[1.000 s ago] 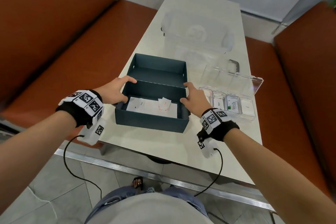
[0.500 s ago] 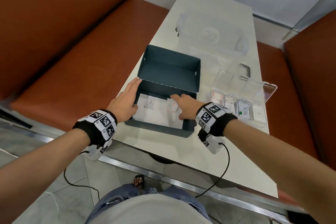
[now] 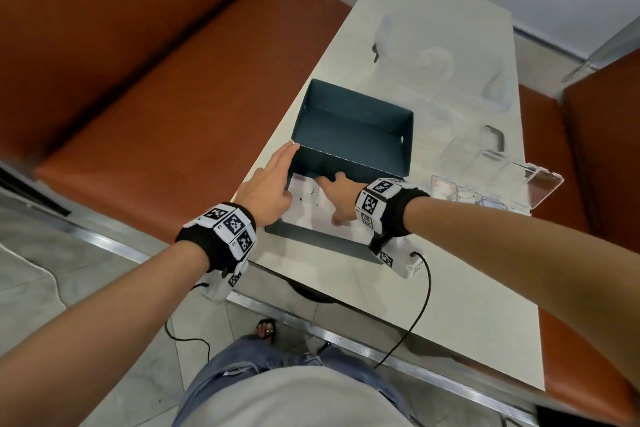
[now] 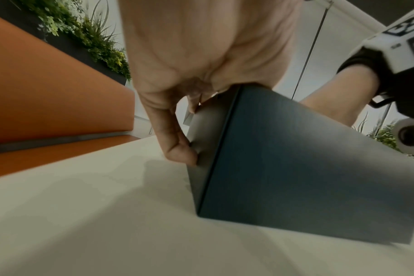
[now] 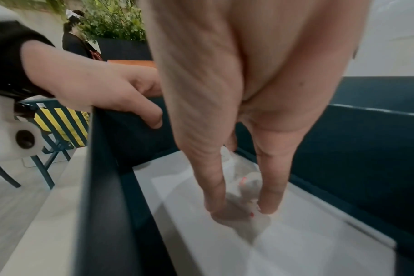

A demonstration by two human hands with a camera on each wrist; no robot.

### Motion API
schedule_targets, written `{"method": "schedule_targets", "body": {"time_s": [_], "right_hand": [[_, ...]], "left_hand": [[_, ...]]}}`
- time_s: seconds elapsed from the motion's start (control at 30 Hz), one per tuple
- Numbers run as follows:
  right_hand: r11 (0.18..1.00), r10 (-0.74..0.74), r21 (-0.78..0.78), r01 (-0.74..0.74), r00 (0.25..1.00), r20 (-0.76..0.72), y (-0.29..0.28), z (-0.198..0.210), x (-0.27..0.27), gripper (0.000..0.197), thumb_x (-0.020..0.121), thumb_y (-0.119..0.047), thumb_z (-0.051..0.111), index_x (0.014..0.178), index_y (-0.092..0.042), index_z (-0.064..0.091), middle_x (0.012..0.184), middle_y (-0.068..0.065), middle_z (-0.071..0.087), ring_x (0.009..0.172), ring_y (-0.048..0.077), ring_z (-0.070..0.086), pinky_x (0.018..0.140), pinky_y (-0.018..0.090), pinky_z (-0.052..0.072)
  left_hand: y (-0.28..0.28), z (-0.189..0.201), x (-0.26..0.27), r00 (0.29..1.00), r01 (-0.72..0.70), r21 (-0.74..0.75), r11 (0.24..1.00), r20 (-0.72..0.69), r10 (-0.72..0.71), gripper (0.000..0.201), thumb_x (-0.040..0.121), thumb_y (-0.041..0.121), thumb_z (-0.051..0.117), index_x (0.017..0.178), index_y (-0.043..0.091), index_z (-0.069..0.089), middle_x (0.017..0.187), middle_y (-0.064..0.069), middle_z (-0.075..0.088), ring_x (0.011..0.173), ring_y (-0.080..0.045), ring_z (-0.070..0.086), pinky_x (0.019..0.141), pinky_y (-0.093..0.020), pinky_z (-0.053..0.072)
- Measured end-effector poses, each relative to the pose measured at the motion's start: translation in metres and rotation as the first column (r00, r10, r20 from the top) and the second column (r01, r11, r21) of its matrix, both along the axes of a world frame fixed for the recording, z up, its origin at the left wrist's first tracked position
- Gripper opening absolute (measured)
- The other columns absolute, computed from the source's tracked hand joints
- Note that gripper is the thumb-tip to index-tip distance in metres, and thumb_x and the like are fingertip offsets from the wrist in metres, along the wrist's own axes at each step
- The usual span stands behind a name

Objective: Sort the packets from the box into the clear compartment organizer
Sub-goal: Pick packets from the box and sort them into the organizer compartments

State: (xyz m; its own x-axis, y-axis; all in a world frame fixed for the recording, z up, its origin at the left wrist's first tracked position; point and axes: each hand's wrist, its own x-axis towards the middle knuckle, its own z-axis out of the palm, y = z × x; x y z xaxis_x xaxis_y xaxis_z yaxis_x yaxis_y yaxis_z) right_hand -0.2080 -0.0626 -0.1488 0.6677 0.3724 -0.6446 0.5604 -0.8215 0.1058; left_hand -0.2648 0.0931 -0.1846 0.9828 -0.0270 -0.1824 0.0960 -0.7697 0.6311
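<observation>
Pinching crinkly white packet [image 5: 245, 188], right hand [image 3: 337, 199], matte box [image 3: 349, 135]

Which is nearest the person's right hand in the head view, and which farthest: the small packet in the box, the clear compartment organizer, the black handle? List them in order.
1. Small packet: under the right hand, inside the box.
2. Clear compartment organizer: on the table, to the hand's right.
3. Black handle: beyond the organizer, farther back.

One box [image 3: 349, 121], one organizer [image 3: 491, 177], two hands [image 3: 266, 191].
</observation>
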Motion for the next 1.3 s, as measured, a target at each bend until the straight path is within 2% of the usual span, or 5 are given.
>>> {"method": "schedule_targets", "body": {"time_s": [0.37, 0.67, 0.83, 0.97, 1.3], "right_hand": [[0.991, 0.081, 0.108, -0.075, 0.995, -0.054, 0.02, -0.008, 0.012, 0.093, 0.08, -0.022, 0.075, 0.15, -0.035, 0.014, 0.131, 0.02, 0.032, 0.095, 0.037, 0.059, 0.083, 0.038, 0.052], [0.973, 0.202, 0.129, -0.193, 0.977, -0.064, 0.03, -0.009, 0.01, 0.089, 0.074, -0.014, 0.08, 0.146, -0.017, 0.027, 0.133, 0.02, 0.036, 0.111, 0.036, 0.051, 0.094, 0.038, 0.045], [0.962, 0.244, 0.136, -0.236, 0.969, -0.044, 0.031, -0.007, 0.01, 0.079, 0.074, -0.01, 0.079, 0.14, -0.007, 0.036, 0.131, 0.015, 0.039, 0.112, 0.032, 0.052, 0.084, 0.031, 0.042], [0.955, 0.26, 0.158, -0.252, 0.965, -0.03, 0.029, -0.006, 0.009, 0.09, 0.074, -0.009, 0.079, 0.146, -0.01, 0.025, 0.131, 0.015, 0.039, 0.106, 0.033, 0.056, 0.082, 0.033, 0.045], [0.938, 0.332, 0.115, -0.327, 0.943, -0.024, 0.031, 0.0, 0.006, 0.073, 0.077, -0.009, 0.077, 0.139, -0.014, 0.04, 0.128, 0.012, 0.043, 0.105, 0.033, 0.055, 0.073, 0.036, 0.044]], "left_hand": [[-0.001, 0.001, -0.001, 1.0, -0.01, -0.029, 1.0, 0.009, 0.011, 0.084, 0.088, 0.0, 0.05, 0.153, 0.033, 0.007, 0.161, 0.015, 0.008, 0.116, -0.032, 0.051, 0.083, -0.044, 0.05], [-0.001, 0.005, -0.003, 1.0, -0.009, -0.045, 0.999, -0.008, 0.009, 0.083, 0.088, 0.0, 0.047, 0.153, 0.033, 0.007, 0.161, 0.015, 0.009, 0.115, -0.031, 0.051, 0.087, -0.047, 0.049], [-0.002, 0.004, -0.002, 1.0, -0.02, -0.042, 0.999, -0.013, 0.02, 0.085, 0.087, -0.002, 0.048, 0.153, 0.033, 0.007, 0.161, 0.015, 0.009, 0.118, -0.031, 0.05, 0.09, -0.049, 0.048], [-0.002, 0.003, -0.002, 1.0, -0.021, -0.039, 0.999, -0.005, 0.021, 0.084, 0.088, 0.0, 0.048, 0.152, 0.034, 0.007, 0.161, 0.013, 0.011, 0.115, -0.031, 0.052, 0.086, -0.046, 0.05], [-0.002, 0.001, -0.001, 1.0, -0.024, -0.032, 0.999, -0.002, 0.024, 0.086, 0.086, 0.0, 0.049, 0.151, 0.036, 0.007, 0.16, 0.015, 0.011, 0.113, -0.03, 0.052, 0.086, -0.048, 0.05]]}}
